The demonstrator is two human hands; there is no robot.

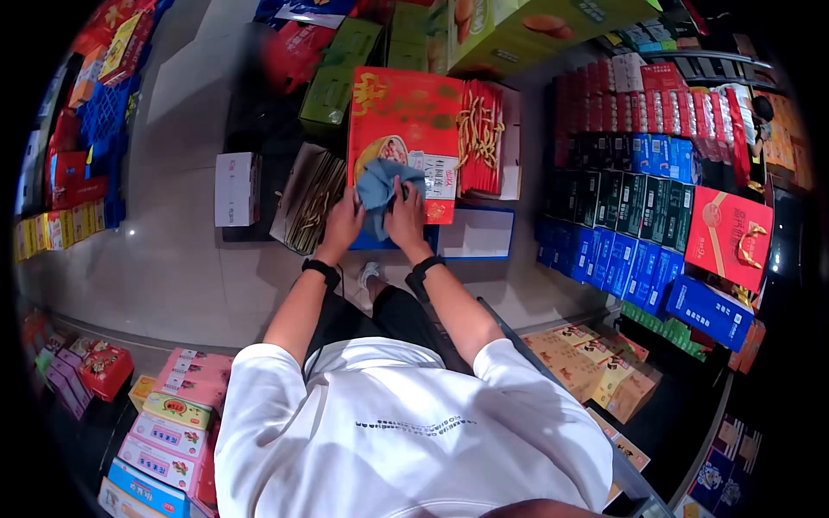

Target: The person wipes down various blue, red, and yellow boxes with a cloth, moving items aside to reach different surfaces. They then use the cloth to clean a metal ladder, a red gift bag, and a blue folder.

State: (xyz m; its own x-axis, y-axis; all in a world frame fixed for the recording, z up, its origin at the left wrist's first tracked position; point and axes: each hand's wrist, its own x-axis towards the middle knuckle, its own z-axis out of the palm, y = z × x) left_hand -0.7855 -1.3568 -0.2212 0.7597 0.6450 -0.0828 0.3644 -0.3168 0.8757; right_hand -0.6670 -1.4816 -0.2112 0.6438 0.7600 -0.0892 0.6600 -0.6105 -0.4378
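A crumpled blue-grey cloth [376,184] is bunched between my two hands, above the near part of a large red gift box [406,99]. My left hand [344,223] grips the cloth's left side, fingers closed on it. On the other side my right hand [406,216] has its fingers curled into the cloth. The red box has gold print and a white label [436,173]. Beside it on the right stands a carton of red bags with gold cord handles [480,129]. Left of my hands is an open carton of flat folded bags [309,203].
Green boxes [345,65] are stacked behind the red box. A white carton [237,190] sits to the left. Shelves of blue boxes [604,259] line the right side. Pink and white boxes [168,432] are piled at lower left. Tiled floor [177,173] runs along the left.
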